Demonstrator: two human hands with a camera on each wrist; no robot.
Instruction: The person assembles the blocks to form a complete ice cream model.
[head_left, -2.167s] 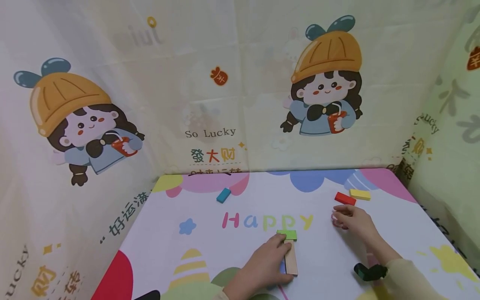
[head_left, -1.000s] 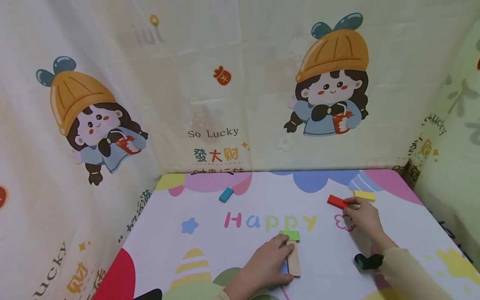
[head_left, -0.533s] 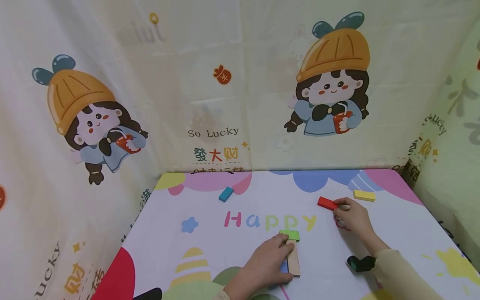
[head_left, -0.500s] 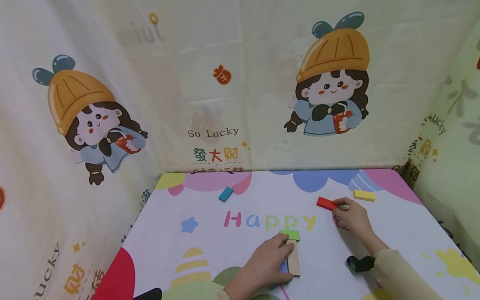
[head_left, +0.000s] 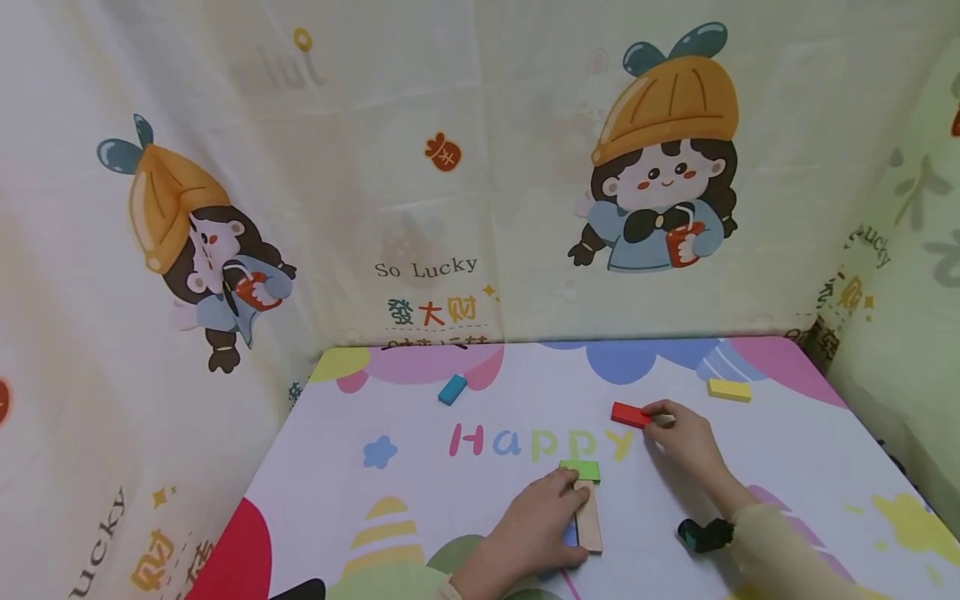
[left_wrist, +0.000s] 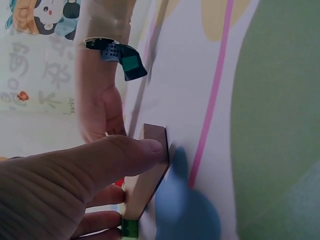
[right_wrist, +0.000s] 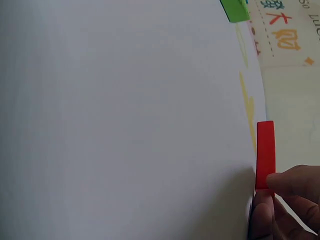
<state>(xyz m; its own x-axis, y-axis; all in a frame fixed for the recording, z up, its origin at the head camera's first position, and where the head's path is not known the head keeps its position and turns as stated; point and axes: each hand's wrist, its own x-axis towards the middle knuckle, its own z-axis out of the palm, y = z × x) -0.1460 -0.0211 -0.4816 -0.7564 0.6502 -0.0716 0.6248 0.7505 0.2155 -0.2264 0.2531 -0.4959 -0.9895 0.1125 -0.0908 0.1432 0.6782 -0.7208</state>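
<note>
My right hand pinches one end of a red block between thumb and fingertips, over the mat by the printed "y". The right wrist view shows the red block with its far end free. On the mat, my left hand holds a plain wooden block, its thumb at the near end and its fingers along the side. A green block lies crosswise at the wooden block's far end, close to the left fingertips. In the left wrist view, the thumb covers part of the wooden block.
A yellow block lies at the back right of the printed mat. A blue block lies at the back left. Behind the mat hangs a patterned cloth. A dark object shows at the bottom edge.
My right hand reached the red block beside the yellow one, took hold of it and moved it left and toward me. My left hand stays on the wooden block.
</note>
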